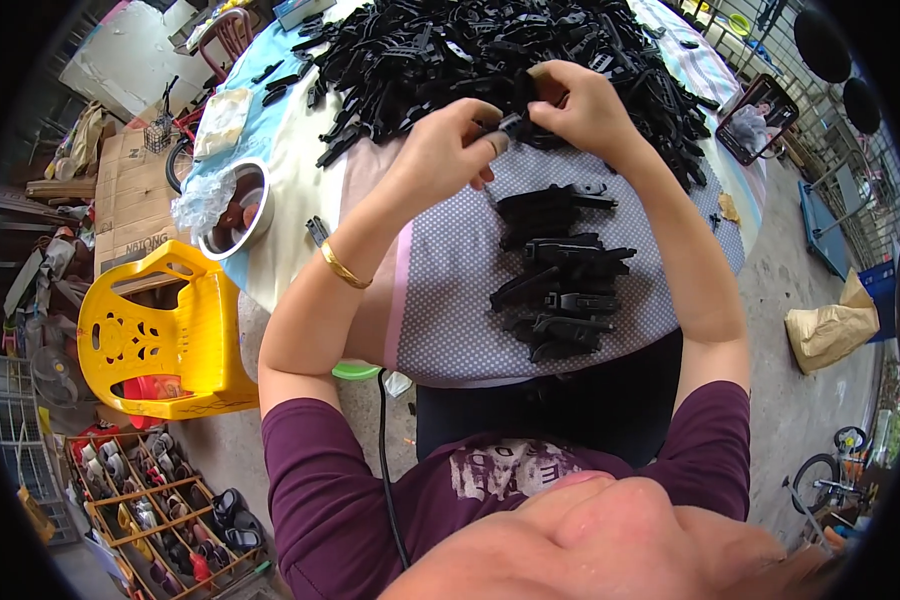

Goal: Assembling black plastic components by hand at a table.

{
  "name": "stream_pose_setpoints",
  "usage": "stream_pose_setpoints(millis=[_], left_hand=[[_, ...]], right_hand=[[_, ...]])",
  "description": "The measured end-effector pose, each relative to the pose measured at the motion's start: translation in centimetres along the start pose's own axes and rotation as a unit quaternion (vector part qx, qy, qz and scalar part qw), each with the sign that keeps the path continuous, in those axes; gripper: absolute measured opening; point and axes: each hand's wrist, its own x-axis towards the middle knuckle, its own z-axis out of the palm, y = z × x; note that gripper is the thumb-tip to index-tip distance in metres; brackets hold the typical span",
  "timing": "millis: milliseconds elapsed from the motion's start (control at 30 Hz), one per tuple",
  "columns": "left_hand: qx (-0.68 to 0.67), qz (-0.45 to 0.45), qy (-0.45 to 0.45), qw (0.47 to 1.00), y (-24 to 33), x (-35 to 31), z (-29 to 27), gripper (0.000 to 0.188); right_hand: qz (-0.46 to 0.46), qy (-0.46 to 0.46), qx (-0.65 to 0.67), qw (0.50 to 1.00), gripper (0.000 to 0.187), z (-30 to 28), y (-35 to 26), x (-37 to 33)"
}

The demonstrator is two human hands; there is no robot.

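Observation:
Both my hands are raised over the near edge of a big heap of black plastic parts [410, 60]. With thumb and fingers my left hand [445, 150] pinches a small black plastic part [511, 124], partly hidden by the fingers. My right hand [585, 108] is closed on a black plastic part just beside it; whether the two pieces are joined I cannot tell. Below the hands, a row of similar black parts in small stacks [570, 300] lies on the dotted grey cloth [450, 270]. One loose black part [317, 230] rests near my left forearm.
A white bowl [261, 212] with brown round items and a clear plastic bag [202, 208] stands at the table's left. Beyond are a yellow plastic chair [205, 340] and a shoe rack [160, 500]. At right, a phone [758, 118] leans by the edge; a paper bag [832, 325] is on the floor.

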Motion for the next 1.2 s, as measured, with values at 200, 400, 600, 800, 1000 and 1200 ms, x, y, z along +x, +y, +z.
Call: stream_pose_setpoints(millis=[200, 400, 600, 800, 1000, 1200], left_hand=[[-0.297, -0.108, 0.023, 0.949, -0.8, 0.9, -0.4, 0.025], [-0.396, -0.103, 0.02, 0.912, -1.1, 1.1, -0.9, 0.031], [-0.301, -0.088, -0.023, 0.949, -0.9, 0.9, -0.6, 0.034], [-0.259, -0.068, -0.029, 0.963, -0.7, 0.9, -0.9, 0.033], [-0.077, -0.018, 0.016, 0.997, -0.5, 0.6, -0.4, 0.025], [-0.022, 0.035, 0.037, 0.998, -0.9, 0.7, -0.6, 0.026]], right_hand=[[-0.015, -0.04, 0.228, 0.973, 0.031, -0.9, -2.8, -1.1], [-0.125, -0.055, 0.029, 0.99, 0.03, -0.6, -3.6, -1.6], [-0.055, -0.089, 0.108, 0.989, 0.012, -0.9, -3.3, -1.4], [-0.088, -0.076, 0.048, 0.992, 0.011, -0.6, -2.7, -1.4], [-0.121, -0.042, -0.006, 0.992, 0.014, 0.3, -2.2, -1.5], [-0.215, 0.067, -0.089, 0.97, 0.041, -0.6, -2.2, -1.0]])
